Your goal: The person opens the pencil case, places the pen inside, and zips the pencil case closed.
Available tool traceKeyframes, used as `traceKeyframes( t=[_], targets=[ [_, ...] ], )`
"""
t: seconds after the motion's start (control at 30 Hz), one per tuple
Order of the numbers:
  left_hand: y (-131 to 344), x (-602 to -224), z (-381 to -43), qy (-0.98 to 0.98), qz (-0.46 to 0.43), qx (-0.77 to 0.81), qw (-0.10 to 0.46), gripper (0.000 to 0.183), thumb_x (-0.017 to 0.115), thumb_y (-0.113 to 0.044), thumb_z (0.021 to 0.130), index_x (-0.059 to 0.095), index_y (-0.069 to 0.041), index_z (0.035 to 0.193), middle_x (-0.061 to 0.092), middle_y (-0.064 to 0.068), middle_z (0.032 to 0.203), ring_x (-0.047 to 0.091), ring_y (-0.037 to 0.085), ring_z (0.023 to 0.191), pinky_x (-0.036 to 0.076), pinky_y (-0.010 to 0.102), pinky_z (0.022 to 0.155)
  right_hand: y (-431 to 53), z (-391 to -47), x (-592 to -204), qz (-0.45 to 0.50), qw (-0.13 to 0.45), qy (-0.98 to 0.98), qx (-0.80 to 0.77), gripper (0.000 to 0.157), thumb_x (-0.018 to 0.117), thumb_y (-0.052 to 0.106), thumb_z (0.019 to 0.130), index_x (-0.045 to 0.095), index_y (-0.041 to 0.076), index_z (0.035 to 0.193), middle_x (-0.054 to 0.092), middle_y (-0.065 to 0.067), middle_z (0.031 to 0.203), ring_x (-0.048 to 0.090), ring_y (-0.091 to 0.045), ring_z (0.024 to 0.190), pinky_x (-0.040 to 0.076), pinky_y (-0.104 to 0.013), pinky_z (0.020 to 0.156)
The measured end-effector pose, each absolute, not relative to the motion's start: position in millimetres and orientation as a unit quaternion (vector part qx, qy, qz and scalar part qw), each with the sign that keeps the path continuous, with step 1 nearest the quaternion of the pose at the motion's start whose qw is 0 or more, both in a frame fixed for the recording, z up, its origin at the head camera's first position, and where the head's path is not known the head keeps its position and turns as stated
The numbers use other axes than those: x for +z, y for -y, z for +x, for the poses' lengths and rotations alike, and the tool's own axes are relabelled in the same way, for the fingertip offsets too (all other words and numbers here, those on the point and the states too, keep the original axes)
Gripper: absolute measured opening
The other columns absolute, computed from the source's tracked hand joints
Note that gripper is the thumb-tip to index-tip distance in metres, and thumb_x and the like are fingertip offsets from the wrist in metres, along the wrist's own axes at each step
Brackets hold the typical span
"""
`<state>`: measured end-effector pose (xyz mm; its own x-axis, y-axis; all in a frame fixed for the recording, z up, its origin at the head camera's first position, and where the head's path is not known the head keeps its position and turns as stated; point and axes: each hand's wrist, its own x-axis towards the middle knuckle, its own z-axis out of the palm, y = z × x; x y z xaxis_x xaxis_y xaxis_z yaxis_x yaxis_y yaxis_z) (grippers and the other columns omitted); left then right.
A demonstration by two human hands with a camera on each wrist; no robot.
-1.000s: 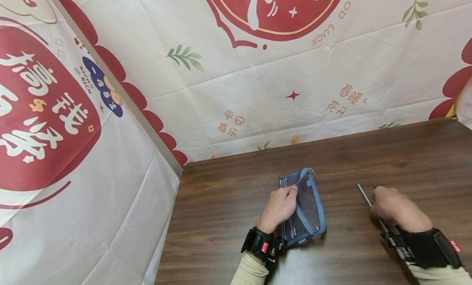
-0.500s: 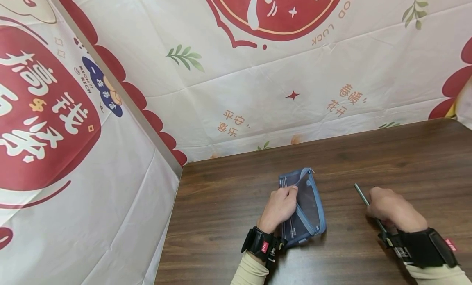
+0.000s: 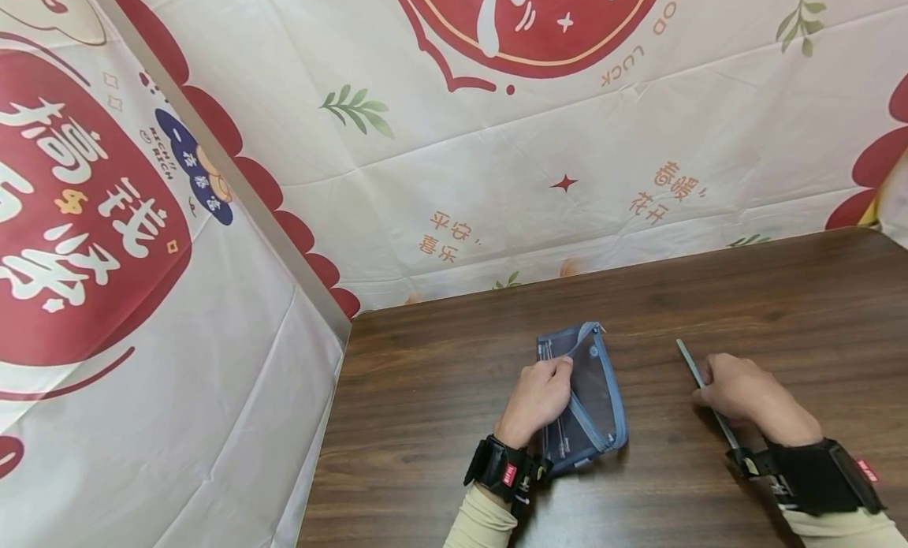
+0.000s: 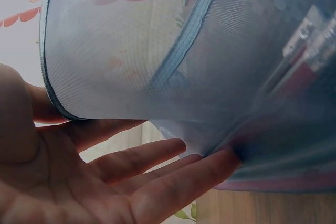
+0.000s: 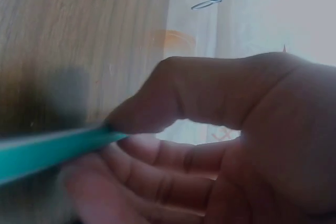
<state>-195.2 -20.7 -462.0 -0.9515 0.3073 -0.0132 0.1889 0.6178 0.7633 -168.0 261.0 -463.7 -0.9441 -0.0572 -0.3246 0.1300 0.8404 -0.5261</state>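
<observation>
My left hand (image 3: 537, 398) holds a blue mesh zip pouch (image 3: 599, 390) by its left side, with the thumb on top. Up close in the left wrist view, the pouch (image 4: 121, 51) is see-through with a blue zip band. Blurred slender items (image 4: 302, 51) show through the mesh. To the right, my right hand (image 3: 755, 398) pinches a thin teal pencil-like stick (image 3: 690, 359) between thumb and fingers, just above the table. The right wrist view shows the stick (image 5: 47, 153) leaving the fingertips, partly blurred; its lower end is hidden by the wrist strap.
Under both hands lies a brown wood-grain table (image 3: 426, 390). A printed white cloth (image 3: 496, 154) hangs along its far edge, and another cloth panel (image 3: 234, 359) stands at the left. Each wrist wears a black strap (image 3: 823, 477).
My right hand has moved slightly left, and more of the teal stick now shows past its fingers, its far tip shifted up and left. The left hand and pouch have stayed put.
</observation>
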Motion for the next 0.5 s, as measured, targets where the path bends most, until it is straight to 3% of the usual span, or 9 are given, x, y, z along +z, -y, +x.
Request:
traceKeyframes(
  t=[0.2,0.5],
  targets=[
    [20.1,-462.6,-195.2,-0.896,0.134,0.416,0.071,0.049,0.027,-0.049,0.1,0.043,-0.019,0.064,0.036,0.002,0.061,0.05,0.016,0.062,0.04,0.026,0.055,-260.5,-171.4,-462.6,0.011,0.149,-0.933,-0.327,0.024,0.062,0.012,0.086,0.044,-0.004,0.085,0.048,-0.013,0.074,0.052,-0.019,0.061,0.051,-0.034,0.05],
    [20.6,-463.9,-196.1,-0.896,0.137,0.416,0.069,0.049,0.027,-0.048,0.1,0.041,-0.018,0.064,0.035,0.001,0.061,0.049,0.016,0.061,0.039,0.025,0.054,-260.2,-172.9,-456.7,0.005,0.122,-0.927,-0.356,0.031,0.06,0.015,0.089,0.048,-0.011,0.1,0.056,-0.013,0.078,0.06,-0.018,0.059,0.052,-0.035,0.053]
  ],
)
